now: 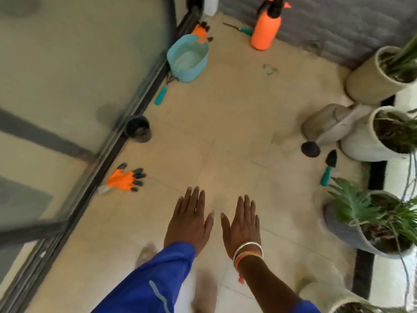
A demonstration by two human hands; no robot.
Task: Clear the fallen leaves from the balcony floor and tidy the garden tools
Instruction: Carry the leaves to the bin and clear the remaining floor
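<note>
In the head view, both hands are out in front, flat, with straight fingers, and they hold nothing. The left hand [189,219] and the right hand [242,224] are side by side above the floor [225,132].

The nearest tool is an orange glove [126,179]. It lies on the floor to the left of the left hand, just beside the door track [94,168]. Its cuff is low and left and its fingers point right, so the left hand is nearer.

The blue basket [194,71] sits far ahead by the same track. A trowel [328,169] lies on the right, near the plant pots [361,145]. The middle of the floor is open for walking. Some small dark bits [269,70], maybe leaves, lie far ahead
</note>
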